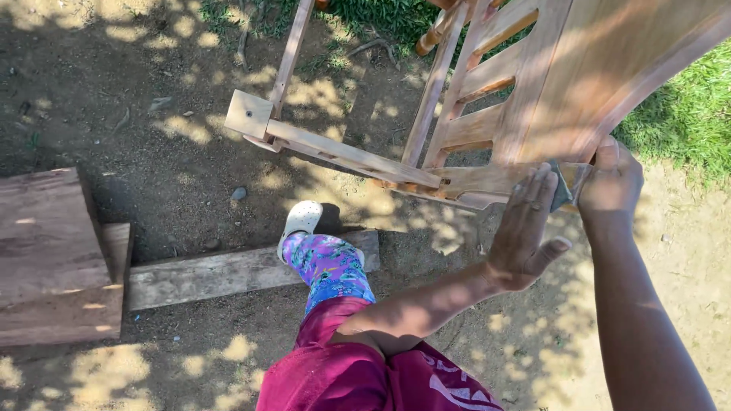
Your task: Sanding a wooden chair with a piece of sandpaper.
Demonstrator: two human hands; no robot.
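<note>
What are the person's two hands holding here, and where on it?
The right hand presses a dark sanding pad against the wooden chair frame. The left hand lies flat on that same rail, gripping nothing.

Outdoor daylight, strong and direct, filtered through foliage overhead: bright patches dapple the bare dirt ground (175,152) between broad soft-edged shade. The wooden frame (525,99) takes warm light and looks slightly washed out at upper right, possibly from glare. The grass (685,99) is vividly lit. Focus is sharp across the view; the wide lens bends straight edges mildly toward the borders. No motion blur shows.
</note>
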